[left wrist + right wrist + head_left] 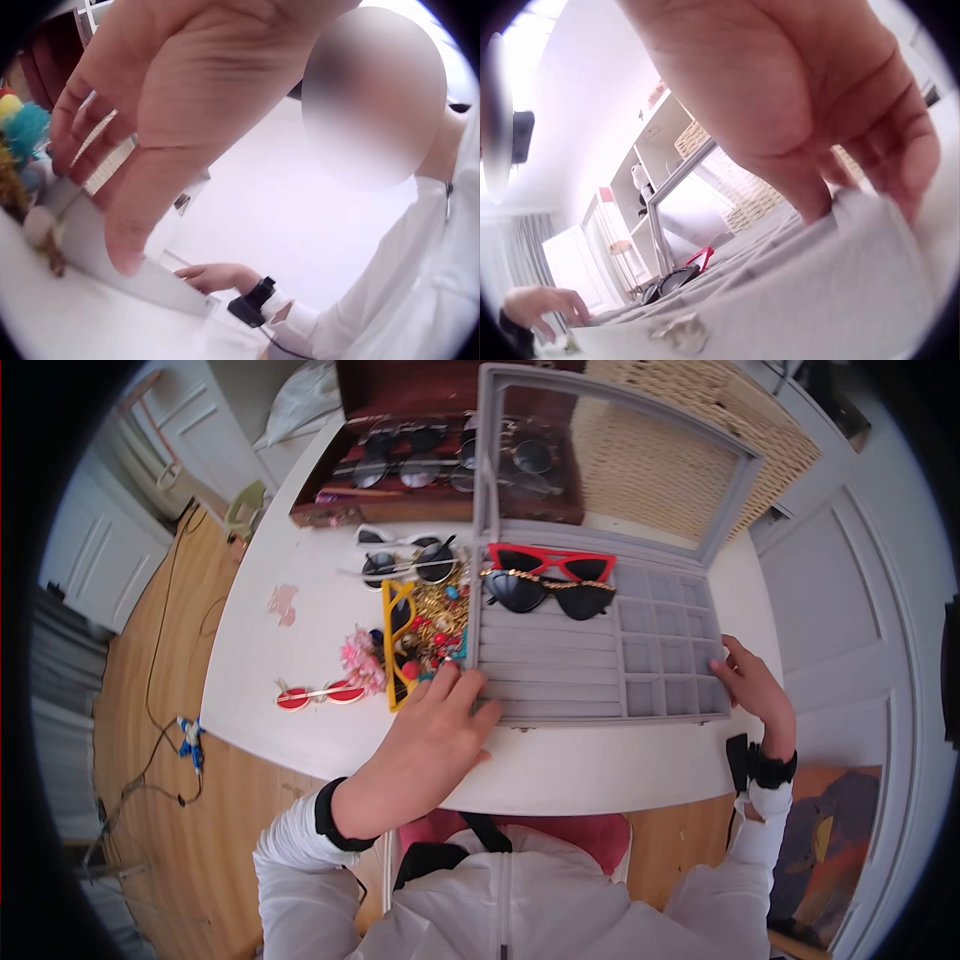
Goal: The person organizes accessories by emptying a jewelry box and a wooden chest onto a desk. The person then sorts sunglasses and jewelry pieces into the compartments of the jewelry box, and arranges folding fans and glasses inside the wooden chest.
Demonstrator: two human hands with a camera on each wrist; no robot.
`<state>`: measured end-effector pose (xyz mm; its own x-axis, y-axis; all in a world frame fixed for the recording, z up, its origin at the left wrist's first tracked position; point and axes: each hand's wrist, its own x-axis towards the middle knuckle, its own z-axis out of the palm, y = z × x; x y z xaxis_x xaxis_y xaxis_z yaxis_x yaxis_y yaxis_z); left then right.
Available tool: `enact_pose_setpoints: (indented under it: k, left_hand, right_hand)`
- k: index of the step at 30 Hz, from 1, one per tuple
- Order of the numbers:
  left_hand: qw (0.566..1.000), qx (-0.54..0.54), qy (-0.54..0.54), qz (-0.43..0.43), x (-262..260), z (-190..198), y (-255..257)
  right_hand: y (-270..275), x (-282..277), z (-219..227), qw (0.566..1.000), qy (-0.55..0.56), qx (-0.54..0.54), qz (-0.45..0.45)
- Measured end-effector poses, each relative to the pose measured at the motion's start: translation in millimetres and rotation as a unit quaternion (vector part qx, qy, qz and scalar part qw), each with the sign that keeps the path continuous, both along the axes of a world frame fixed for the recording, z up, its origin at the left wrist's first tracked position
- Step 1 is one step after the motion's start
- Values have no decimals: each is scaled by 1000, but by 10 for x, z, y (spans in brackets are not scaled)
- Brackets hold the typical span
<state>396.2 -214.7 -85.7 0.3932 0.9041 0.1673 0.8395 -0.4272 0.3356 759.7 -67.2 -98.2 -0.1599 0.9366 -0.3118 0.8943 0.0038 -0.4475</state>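
A grey jewelry box (550,712) lies on the white table with its glass-topped lid (488,450) raised. Red-framed sunglasses (598,567) and black sunglasses with a gold chain trim (515,593) lie at the back of its ring rows. At the front left corner, my left hand (430,738) rests relaxed fingers against the box's side, its thumb by the front face. My right hand (757,685) grips the right wall, thumb on the inner side and fingers outside. Yellow-framed glasses (391,650) and a pile of beaded jewelry (437,622) lie beside my left fingers.
Left of the box are white round sunglasses (437,563), a pink flower (362,660) and red-lensed glasses (293,699). A dark red wooden case (335,512) of glasses stands behind, near a woven basket (640,470). The table's front edge (560,812) runs before my body.
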Motion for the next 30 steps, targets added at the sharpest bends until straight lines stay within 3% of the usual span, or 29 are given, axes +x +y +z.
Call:
enact_pose_setpoints:
  k: [4,15,19,21,23,25,30]
  left_hand:
    - [1000,25,8,5,-36,-155,28]
    - [997,4,-51,60,-8,-163,-24]
    - [983,42,-86,156,-215,-34,-143]
    - [954,69,-111,270,-434,17,-263]
    - [922,91,-102,364,-682,58,-363]
    - [901,95,-56,420,-905,54,-417]
    - [941,1,71,331,-1178,-96,-488]
  right_hand:
    - [-11,-20,-124,996,81,23,-7]
    - [87,34,-199,996,92,4,8]
    - [78,191,-176,982,183,-37,3]
    - [2,189,7,985,175,-9,6]
    - [-44,126,212,973,187,132,-8]
    - [-80,6,430,963,208,172,20]
    - [-143,-561,633,931,308,155,122]
